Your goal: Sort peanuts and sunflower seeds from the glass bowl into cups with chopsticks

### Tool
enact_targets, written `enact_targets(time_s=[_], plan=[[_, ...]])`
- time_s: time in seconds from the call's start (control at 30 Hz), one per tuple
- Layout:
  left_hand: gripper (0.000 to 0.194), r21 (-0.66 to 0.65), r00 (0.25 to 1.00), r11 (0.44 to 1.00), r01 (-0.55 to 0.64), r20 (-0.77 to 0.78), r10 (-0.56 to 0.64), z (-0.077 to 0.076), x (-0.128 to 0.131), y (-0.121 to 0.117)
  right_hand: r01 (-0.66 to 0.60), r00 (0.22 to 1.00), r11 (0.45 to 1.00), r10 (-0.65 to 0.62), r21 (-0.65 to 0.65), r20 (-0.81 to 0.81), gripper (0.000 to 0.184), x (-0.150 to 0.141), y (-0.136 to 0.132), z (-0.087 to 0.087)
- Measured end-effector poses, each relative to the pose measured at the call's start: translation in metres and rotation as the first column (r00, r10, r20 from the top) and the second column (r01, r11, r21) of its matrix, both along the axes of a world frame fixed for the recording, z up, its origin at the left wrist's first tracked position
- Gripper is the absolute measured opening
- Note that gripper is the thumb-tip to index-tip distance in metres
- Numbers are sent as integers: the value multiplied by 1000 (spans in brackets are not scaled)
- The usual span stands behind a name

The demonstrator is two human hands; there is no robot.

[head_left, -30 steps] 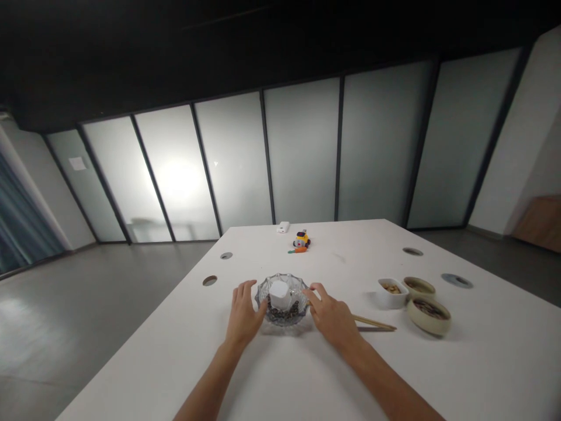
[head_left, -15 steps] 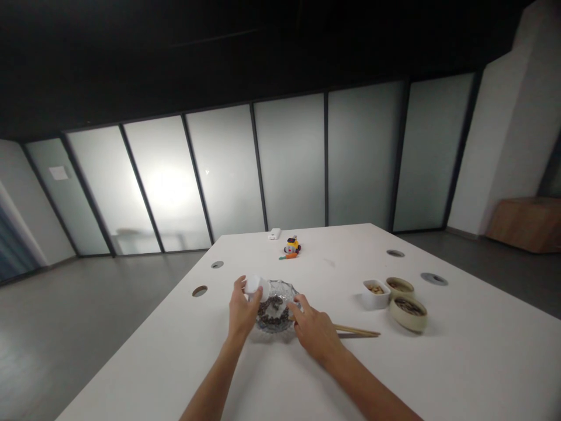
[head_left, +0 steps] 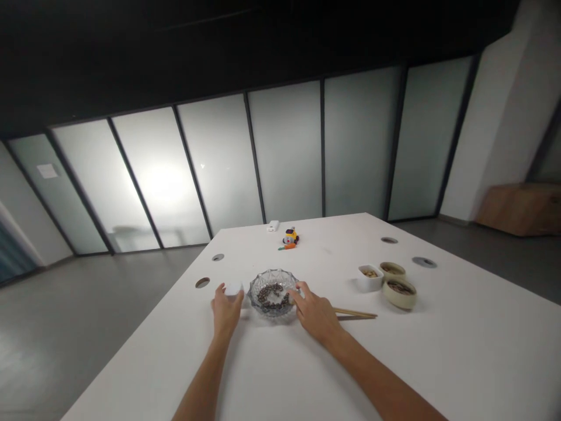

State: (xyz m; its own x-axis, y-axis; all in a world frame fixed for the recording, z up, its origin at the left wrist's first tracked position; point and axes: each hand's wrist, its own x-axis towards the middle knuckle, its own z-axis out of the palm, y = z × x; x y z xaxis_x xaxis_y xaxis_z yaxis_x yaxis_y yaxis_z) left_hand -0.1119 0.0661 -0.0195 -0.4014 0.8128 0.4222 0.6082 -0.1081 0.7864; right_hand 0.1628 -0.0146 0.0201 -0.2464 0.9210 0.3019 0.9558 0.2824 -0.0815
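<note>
Probably the faceted glass bowl [head_left: 276, 273] on the worktop [head_left: 272, 374] is heavyish, rigid and breakable, best taken by opposite sides; it looks clear, scallop-rimmed, with dark pieces [head_left: 264, 294] inside. My left hand [head_left: 225, 316] pinches a white container [head_left: 234, 288] beside it; my right hand's [head_left: 319, 318] grip, at the rim, I can't tell.

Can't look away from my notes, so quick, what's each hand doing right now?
Left hand: closed around a small white container.
Right hand: at the glass bowl's rim; whether it grips anything, cannot be told.
</note>
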Motion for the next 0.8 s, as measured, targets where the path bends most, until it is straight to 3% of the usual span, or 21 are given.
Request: enact_targets(time_s=[0.17,0.27,0.3,0.37,0.43,0.5,0.57,0.7,0.8], plan=[[61,-47,997,999,25,-76,-28,3,-1,3,117,993,980,-119,159,-1,45,33,-11,-6],[64,-69,995,998,12,-94,-19,3,-3,6,250,966,912,-257,324,-22,43,77,-28,-9],[65,-75,996,997,2,-93,-9,3,-3,7,326,941,874,-337,360,-34,40,95,-36,-9],[64,-83,997,996,-25,-81,18,3,-3,9,542,829,746,-550,387,-100,38,131,-52,-7],[63,-83,997,995,-52,-67,46,3,-1,9,702,698,624,-698,343,-160,49,160,-64,-5],[61,-77,996,995,-68,-60,64,4,1,8,789,604,543,-771,289,-201,62,178,-70,-2],[59,-69,996,995,-75,-62,71,5,2,6,802,593,546,-777,244,-212,68,182,-69,0],[56,-71,994,994,-88,-64,83,8,4,3,765,645,626,-745,152,-170,67,172,-53,0],[54,-74,994,993,-95,-55,91,10,4,2,760,650,645,-748,82,-137,64,167,-44,-2]])
